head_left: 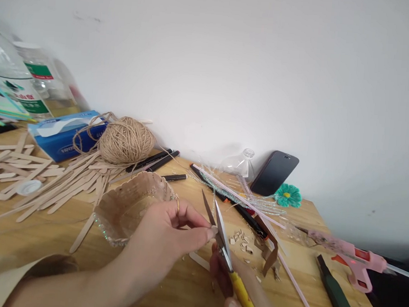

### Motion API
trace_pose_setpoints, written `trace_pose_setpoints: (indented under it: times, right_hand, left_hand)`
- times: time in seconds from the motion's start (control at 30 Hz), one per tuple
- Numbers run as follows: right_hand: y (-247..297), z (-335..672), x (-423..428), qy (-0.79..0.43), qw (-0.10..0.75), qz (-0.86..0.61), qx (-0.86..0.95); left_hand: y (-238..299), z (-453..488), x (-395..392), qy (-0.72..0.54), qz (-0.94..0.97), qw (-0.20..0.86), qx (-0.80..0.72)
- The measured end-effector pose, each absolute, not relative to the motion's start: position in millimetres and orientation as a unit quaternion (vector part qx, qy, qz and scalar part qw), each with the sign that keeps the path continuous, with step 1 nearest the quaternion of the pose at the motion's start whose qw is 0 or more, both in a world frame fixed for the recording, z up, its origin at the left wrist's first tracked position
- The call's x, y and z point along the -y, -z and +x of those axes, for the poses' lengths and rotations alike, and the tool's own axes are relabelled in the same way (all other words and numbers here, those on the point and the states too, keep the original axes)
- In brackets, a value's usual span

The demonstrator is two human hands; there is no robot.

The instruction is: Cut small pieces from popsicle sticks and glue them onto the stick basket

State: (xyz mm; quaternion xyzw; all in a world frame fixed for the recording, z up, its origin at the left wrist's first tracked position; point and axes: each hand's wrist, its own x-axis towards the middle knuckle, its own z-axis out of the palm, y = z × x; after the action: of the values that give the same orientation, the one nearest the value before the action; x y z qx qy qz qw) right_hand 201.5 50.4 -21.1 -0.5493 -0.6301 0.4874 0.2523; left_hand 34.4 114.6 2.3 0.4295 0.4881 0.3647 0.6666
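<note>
My right hand (pixel 230 289) grips yellow-handled scissors (pixel 221 234) low in the middle, their blades parted and pointing up and away. My left hand (pixel 169 231) reaches across from the left, thumb and fingers pinched together right at the blades; whatever it pinches is too small to make out. Just behind that hand sits a small round basket (pixel 124 206) lined with wooden sticks, with a glittery rim. Small cut wood bits (pixel 241 240) lie on the wooden table (pixel 178 294) to the right of the blades.
Several wooden craft sticks (pixel 45 178) lie at the left, by a ball of twine (pixel 127 139) and a blue tissue pack (pixel 63 134). Bottles (pixel 24 80) stand far left. A phone (pixel 274 173), a teal flower (pixel 288 195), pens, straws and a pink glue gun (pixel 352 259) lie at right.
</note>
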Motion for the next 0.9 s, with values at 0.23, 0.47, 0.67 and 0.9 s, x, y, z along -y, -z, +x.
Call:
trace_pose_setpoints:
  times: [0.23, 0.47, 0.67, 0.9]
  right_hand:
    - [20.8, 201.5, -47.4, -0.503, 0.269, -0.543, 0.617]
    - [19.9, 204.4, -43.7, -0.507, 0.259, -0.562, 0.6]
    - [16.9, 203.5, -42.7, -0.506, 0.263, -0.569, 0.593]
    - [12.2, 203.0, -42.1, -0.506, 0.253, -0.567, 0.599]
  left_hand:
    - [-4.5, 35.0, -114.4, -0.357, 0.442, 0.656, -0.497]
    - [-3.9, 33.5, -115.6, -0.348, 0.454, 0.645, -0.507]
    - [-4.2, 30.6, -115.6, -0.325, 0.475, 0.637, -0.512]
    - [-10.7, 29.1, -118.9, -0.328, 0.489, 0.63, -0.506]
